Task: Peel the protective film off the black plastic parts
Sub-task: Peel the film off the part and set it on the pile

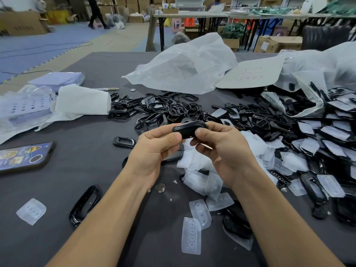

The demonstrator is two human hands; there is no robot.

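The dark grey worktop (86, 170) fills most of the frame below me, with a crumpled white plastic bag (185, 64) lying on it at the upper centre. Down the right side spreads my heap of black parts (317, 135), many with a milky film on their faces, spilling from a 2nd bag at the upper right. Just above centre lies a smaller pile of bare black frames (159, 108), which I take to be done. Under and right of my wrists is a drift of peeled films (200, 182), with a few loose ones toward the lower centre. My left hand (152, 151) and right hand (225, 151) meet in the middle of the frame, both raised off the worktop and both pinching 1 black plastic part (189, 128) between thumbs and fingers. The part sits at the top of my hands, its long axis running left to right across the frame and rising slightly toward the right. My left thumb and fingers clamp its left end and my right thumb presses its near face toward the right end. So neither hand is nearer; it bridges the 2. I cannot tell whether film covers this piece. If it does, I judge my right thumb should pick at an edge while my left holds the part steady.
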